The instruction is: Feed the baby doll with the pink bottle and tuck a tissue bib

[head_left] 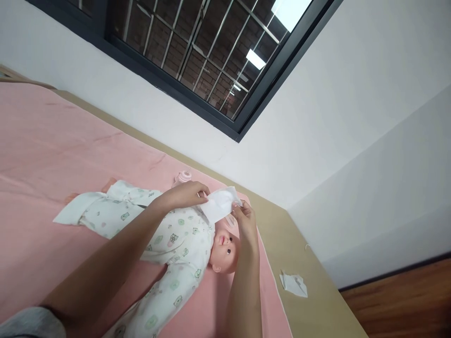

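Rising behind everything, a white wall (334, 94) is met below by a pink sheet (49, 150), which is spread wide across the left and lower parts of the view. Into the wall is set a dark-framed window (190, 61), through which metal bars and brickwork can be seen. Along the sheet's far and right edges, a strip of tan surface (271, 220) is left exposed. On the sheet a doll (188, 239) is laid on its back, its head towards the right and its bare feet towards the left, dressed in a white suit printed with small green and bear motifs. Above the doll's upper body, near its head, a white tissue (220, 204) is held up, slightly creased, between two hands. Its left edge is pinched by the fingertips of the left hand (190, 193); its right edge is gripped between thumb and fingers of the right hand (245, 218). On the tan strip a crumpled white piece (294, 285) is left lying. Beyond the left hand, a small pink object (183, 176) is partly hidden.
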Available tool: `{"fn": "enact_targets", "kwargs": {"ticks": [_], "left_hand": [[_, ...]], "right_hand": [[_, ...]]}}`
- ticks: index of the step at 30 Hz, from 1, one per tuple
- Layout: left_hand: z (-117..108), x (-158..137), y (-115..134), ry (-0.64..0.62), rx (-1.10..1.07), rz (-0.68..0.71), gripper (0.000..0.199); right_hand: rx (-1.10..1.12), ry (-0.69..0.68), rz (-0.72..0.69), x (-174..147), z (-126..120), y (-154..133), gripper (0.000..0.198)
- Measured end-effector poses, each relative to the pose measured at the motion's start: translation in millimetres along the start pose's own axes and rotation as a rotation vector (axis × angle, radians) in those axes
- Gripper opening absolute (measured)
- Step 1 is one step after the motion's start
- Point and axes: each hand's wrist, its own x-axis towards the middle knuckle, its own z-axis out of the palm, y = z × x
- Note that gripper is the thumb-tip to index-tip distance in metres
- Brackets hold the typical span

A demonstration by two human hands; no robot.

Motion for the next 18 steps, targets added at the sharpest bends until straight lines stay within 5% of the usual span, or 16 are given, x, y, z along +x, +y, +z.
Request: {"fn": "enact_targets", "kwargs": {"ticks": [10, 18], "left_hand": [[-21, -7, -24, 0.110, 0.021, -0.121, 0.037], [-22, -10, -22, 0.130, 0.006, -0.160, 0.038]], "right_hand": [[-0.053, 0.312, 0.034, 30, -76, 30, 0.032], [-0.368, 0.320, 0.141, 75, -92, 89, 0.027]]}}
